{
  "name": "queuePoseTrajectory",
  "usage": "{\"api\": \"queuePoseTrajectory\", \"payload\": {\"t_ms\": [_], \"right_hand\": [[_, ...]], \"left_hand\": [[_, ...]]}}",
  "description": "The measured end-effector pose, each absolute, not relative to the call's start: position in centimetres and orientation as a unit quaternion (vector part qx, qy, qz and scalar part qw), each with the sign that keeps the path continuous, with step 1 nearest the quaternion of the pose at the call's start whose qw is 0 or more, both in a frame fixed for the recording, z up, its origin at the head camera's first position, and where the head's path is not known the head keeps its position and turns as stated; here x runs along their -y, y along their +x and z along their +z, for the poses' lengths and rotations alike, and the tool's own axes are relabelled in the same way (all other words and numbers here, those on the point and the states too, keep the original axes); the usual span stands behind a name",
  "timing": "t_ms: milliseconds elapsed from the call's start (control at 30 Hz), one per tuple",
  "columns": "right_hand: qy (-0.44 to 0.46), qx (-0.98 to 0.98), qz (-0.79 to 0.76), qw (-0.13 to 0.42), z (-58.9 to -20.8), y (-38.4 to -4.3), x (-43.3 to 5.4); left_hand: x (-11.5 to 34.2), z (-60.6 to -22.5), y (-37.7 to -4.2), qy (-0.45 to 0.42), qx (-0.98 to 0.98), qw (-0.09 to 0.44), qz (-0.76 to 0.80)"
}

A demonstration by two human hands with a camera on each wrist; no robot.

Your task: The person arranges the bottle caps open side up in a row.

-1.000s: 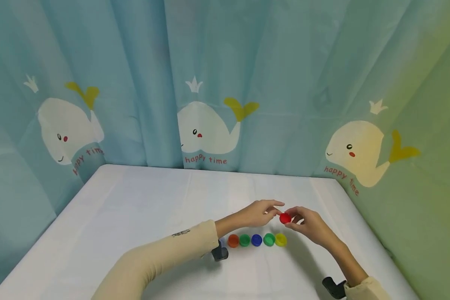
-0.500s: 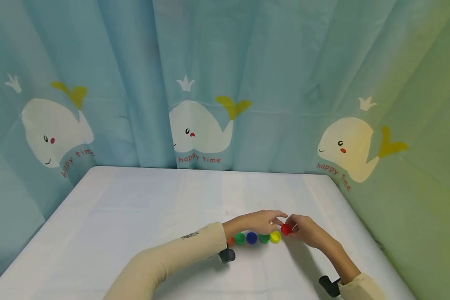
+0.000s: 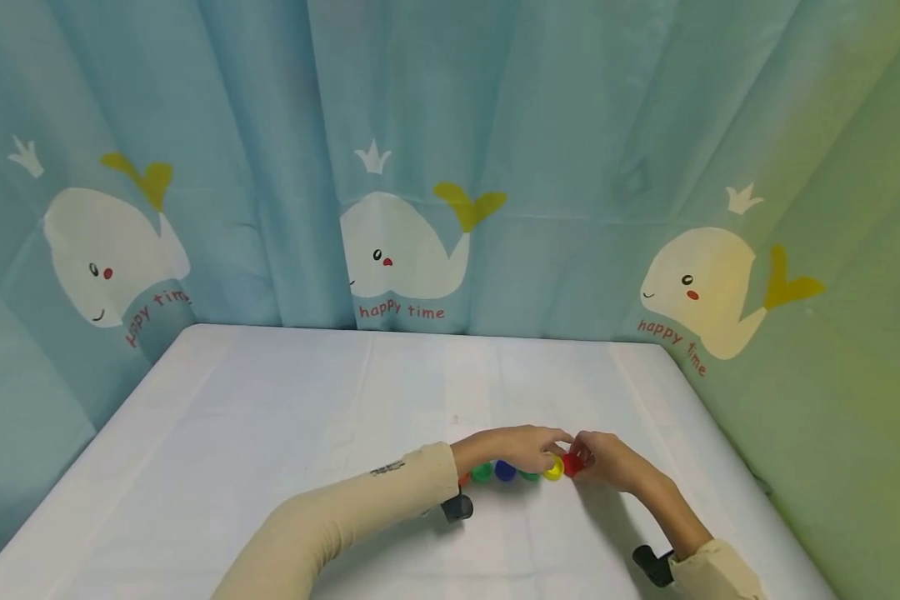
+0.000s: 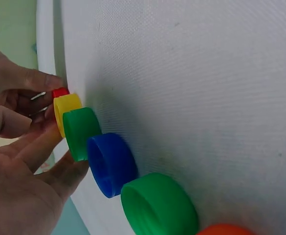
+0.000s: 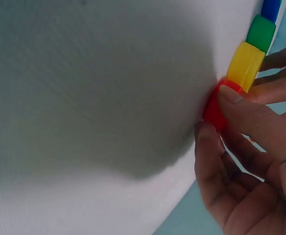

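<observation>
A row of plastic bottle caps lies on the white table. My right hand (image 3: 609, 460) pinches the red bottle cap (image 5: 215, 108) between thumb and finger at the row's right end, against the yellow bottle cap (image 5: 245, 66). My left hand (image 3: 523, 447) reaches over the row with fingers mostly extended, close beside the yellow cap; whether it touches it I cannot tell. Leftward along the row come a green bottle cap (image 4: 81, 133), a blue bottle cap (image 4: 112, 164), another green bottle cap (image 4: 158, 208) and an orange bottle cap (image 4: 226, 230), partly hidden by my left wrist in the head view.
The white table (image 3: 292, 400) extends well left of and behind the row. A blue-green curtain (image 3: 562, 125) with printed whales stands along its back edge and sides. Black wrist cameras, such as the left camera (image 3: 458, 507), hang below each wrist near the tabletop.
My right hand has brought the red cap down from above the row to its right end, beside the yellow cap. My left hand has lowered toward the row, covering more of it.
</observation>
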State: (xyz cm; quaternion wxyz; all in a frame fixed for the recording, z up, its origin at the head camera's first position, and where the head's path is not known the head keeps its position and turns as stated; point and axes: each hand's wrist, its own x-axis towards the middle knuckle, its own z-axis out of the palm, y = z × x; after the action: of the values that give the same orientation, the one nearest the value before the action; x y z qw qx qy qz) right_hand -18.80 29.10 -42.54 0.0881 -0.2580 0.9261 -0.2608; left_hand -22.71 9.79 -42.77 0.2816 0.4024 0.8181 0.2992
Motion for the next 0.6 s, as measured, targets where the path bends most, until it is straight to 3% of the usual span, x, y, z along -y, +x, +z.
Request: {"api": "queuePoseTrajectory", "payload": {"t_ms": [333,600], "right_hand": [[-0.257,-0.930,-0.243,0.098,-42.8,-19.1,-28.6],[-0.190,-0.946,-0.220,0.141,-41.6,-19.1,-29.1]], "left_hand": [[-8.0,-41.6,-22.4,0.394,-0.849,0.242,0.254],[-2.4,-40.2,-23.4,0.373,-0.870,0.201,0.251]]}}
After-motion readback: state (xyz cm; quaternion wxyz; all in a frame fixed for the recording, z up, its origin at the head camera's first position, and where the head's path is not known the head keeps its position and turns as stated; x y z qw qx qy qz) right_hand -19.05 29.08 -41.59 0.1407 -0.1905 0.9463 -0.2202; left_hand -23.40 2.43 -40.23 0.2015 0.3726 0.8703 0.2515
